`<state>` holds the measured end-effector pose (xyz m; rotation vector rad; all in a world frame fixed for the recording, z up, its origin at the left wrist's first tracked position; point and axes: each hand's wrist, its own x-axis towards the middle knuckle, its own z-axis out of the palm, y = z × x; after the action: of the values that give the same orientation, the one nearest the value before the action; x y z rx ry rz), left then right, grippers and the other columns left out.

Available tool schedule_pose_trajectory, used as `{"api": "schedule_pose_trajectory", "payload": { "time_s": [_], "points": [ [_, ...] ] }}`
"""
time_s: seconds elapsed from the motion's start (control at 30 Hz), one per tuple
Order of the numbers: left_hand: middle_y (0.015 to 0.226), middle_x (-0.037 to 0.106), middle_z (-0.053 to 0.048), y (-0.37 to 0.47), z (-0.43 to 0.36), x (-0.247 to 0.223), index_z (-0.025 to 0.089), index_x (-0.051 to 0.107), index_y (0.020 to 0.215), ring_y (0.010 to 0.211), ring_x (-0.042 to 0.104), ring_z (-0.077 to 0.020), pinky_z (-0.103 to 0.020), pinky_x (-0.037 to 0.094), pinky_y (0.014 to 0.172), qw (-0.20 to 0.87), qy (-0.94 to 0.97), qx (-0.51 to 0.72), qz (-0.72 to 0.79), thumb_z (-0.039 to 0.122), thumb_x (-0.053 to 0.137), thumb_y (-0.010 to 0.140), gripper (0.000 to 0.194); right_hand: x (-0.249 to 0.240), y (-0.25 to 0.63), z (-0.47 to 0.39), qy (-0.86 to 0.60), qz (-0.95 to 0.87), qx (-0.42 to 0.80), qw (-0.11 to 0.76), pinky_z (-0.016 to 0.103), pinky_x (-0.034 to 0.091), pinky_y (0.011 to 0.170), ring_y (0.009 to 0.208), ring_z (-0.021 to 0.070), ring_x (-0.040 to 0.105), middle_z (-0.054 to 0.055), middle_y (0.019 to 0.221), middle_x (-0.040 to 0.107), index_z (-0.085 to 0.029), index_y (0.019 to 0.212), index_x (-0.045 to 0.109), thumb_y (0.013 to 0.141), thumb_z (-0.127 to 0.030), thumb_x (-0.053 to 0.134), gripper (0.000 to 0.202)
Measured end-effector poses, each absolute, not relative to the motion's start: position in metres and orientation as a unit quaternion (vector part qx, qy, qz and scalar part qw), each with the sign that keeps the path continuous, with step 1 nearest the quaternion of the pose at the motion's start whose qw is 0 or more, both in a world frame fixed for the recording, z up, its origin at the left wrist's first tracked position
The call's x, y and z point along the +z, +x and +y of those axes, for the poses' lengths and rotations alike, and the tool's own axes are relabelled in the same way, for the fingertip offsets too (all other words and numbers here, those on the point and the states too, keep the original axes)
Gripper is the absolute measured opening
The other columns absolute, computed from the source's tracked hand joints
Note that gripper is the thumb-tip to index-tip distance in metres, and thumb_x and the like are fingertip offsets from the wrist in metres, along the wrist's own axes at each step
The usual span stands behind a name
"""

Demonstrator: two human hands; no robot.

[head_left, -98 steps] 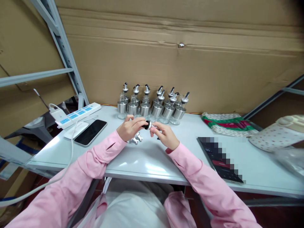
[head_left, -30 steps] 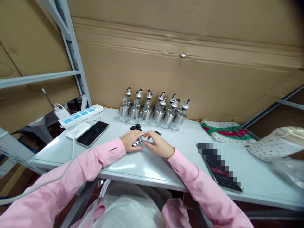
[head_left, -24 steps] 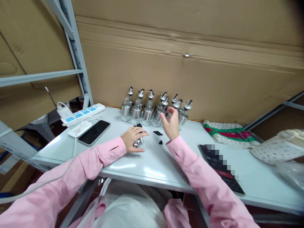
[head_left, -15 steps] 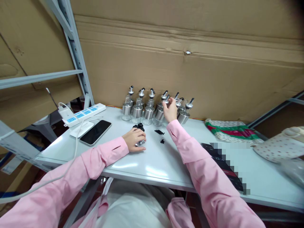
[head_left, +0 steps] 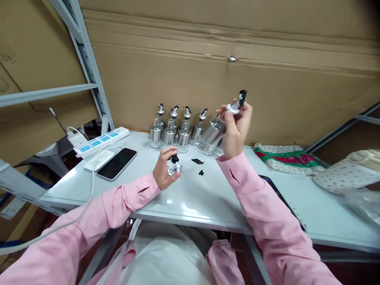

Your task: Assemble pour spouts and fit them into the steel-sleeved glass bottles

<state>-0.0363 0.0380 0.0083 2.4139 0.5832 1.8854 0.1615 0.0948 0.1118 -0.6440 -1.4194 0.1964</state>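
My right hand (head_left: 237, 132) is closed around the neck of a glass oil bottle (head_left: 212, 136) with a steel sleeve. The bottle tilts, its silver pourer spout (head_left: 233, 108) with a black flap showing above my fingers. My left hand (head_left: 164, 169) is low over the table, thumb and fingers apart. Within its curve lie a black stopper part (head_left: 175, 158) and small silver and clear pieces (head_left: 175, 169), partly hidden by the fingers. Behind stand several similar bottles, the front ones, such as an uncapped bottle (head_left: 169, 136), without spouts. Small black strips (head_left: 197, 161) and black bits (head_left: 201, 173) lie mid-table.
A phone (head_left: 117, 164), a white charging pad (head_left: 99, 159) and a power strip (head_left: 103, 141) with a cable are on the left. To the right lie a patterned cloth (head_left: 283, 158), a dark flat device (head_left: 285, 198) and a dotted white item (head_left: 344, 174). Cardboard (head_left: 178, 71) stands behind.
My right hand has drawn a capped bottle out of the row, up and to the right, and tilted it. My left hand has lifted slightly and its fingers have spread, uncovering small parts.
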Motion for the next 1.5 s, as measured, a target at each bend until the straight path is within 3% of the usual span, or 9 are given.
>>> {"api": "schedule_pose_trajectory", "payload": {
  "time_s": [0.1,0.23,0.33,0.47,0.57,0.67,0.83,1.0,1.5],
  "points": [
    [0.128,0.037,-0.016,-0.021,0.032,0.006,0.019,0.030,0.128,0.122,0.036,-0.0287,-0.051,0.030,0.100,0.079,0.765,0.609,0.194,0.040,0.048,0.083,0.053,0.106,0.151,0.051,-0.261,-0.655,0.174,0.688,0.038,0.049,0.078,0.085,0.0185,0.060,0.006,0.102,0.053,-0.028,0.118,0.039,0.086,-0.036,0.040,0.032],
    [0.138,0.029,-0.017,-0.002,0.018,0.004,0.019,0.023,0.132,0.128,0.033,-0.0300,-0.048,0.030,0.105,0.208,0.760,0.583,0.198,0.041,0.059,0.076,0.070,0.074,0.135,0.014,-0.243,-0.662,0.281,0.651,0.037,0.050,0.073,0.077,0.0176,0.058,0.005,0.095,0.055,-0.026,0.119,0.042,0.087,-0.035,0.039,0.033],
    [0.134,0.039,-0.015,0.007,0.010,0.004,0.019,0.023,0.132,0.123,0.042,-0.0292,-0.043,0.036,0.102,0.290,0.750,0.533,0.262,0.038,0.067,0.068,0.080,0.055,0.129,0.004,-0.256,-0.681,0.276,0.628,0.040,0.048,0.079,0.080,0.0188,0.058,0.005,0.095,0.056,-0.026,0.120,0.043,0.088,-0.036,0.040,0.034],
    [0.111,0.059,-0.009,0.010,0.009,0.002,0.017,0.041,0.120,0.111,0.052,-0.0291,-0.041,0.042,0.096,0.352,0.728,0.477,0.343,0.032,0.073,0.060,0.070,0.047,0.128,0.005,-0.272,-0.711,0.249,0.598,0.040,0.049,0.077,0.081,0.0201,0.058,0.007,0.095,0.056,-0.024,0.117,0.045,0.087,-0.040,0.042,0.034],
    [0.115,0.058,-0.009,0.011,0.012,-0.001,0.016,0.044,0.118,0.112,0.052,-0.0276,-0.038,0.042,0.096,0.378,0.710,0.490,0.335,0.033,0.073,0.060,0.066,0.047,0.130,0.008,-0.262,-0.716,0.276,0.585,0.038,0.050,0.073,0.078,0.0192,0.058,0.006,0.090,0.055,-0.023,0.114,0.048,0.087,-0.041,0.040,0.033],
    [0.121,0.054,-0.010,0.012,0.013,0.000,0.016,0.042,0.121,0.111,0.053,-0.0265,-0.037,0.043,0.096,0.394,0.699,0.512,0.306,0.033,0.073,0.060,0.070,0.049,0.130,0.009,-0.240,-0.709,0.299,0.591,0.036,0.051,0.073,0.081,0.0190,0.059,0.007,0.098,0.054,-0.024,0.112,0.050,0.086,-0.039,0.044,0.031],
    [0.099,0.063,-0.008,0.009,0.017,0.002,0.013,0.052,0.104,0.093,0.060,-0.0254,-0.036,0.049,0.082,0.467,0.686,0.472,0.298,0.030,0.072,0.060,0.052,0.049,0.127,0.009,-0.231,-0.708,0.346,0.570,0.033,0.050,0.068,0.072,0.0156,0.058,0.004,0.093,0.055,-0.024,0.105,0.049,0.088,-0.036,0.042,0.022],
    [0.089,0.063,-0.004,0.007,0.024,-0.005,0.014,0.050,0.100,0.085,0.060,-0.0223,-0.032,0.048,0.077,0.452,0.689,0.470,0.317,0.021,0.072,0.052,0.053,0.041,0.122,0.010,-0.283,-0.701,0.285,0.588,0.035,0.049,0.068,0.069,0.0163,0.057,0.004,0.086,0.053,-0.024,0.105,0.044,0.089,-0.042,0.037,0.025],
    [0.088,0.061,-0.004,0.008,0.024,-0.010,0.015,0.047,0.100,0.084,0.059,-0.0224,-0.033,0.048,0.077,0.429,0.712,0.464,0.305,0.026,0.072,0.053,0.055,0.048,0.120,0.003,-0.295,-0.697,0.279,0.591,0.033,0.048,0.066,0.060,0.0144,0.057,-0.001,0.066,0.054,-0.022,0.116,0.047,0.089,-0.046,0.035,0.037]
  ]
}}
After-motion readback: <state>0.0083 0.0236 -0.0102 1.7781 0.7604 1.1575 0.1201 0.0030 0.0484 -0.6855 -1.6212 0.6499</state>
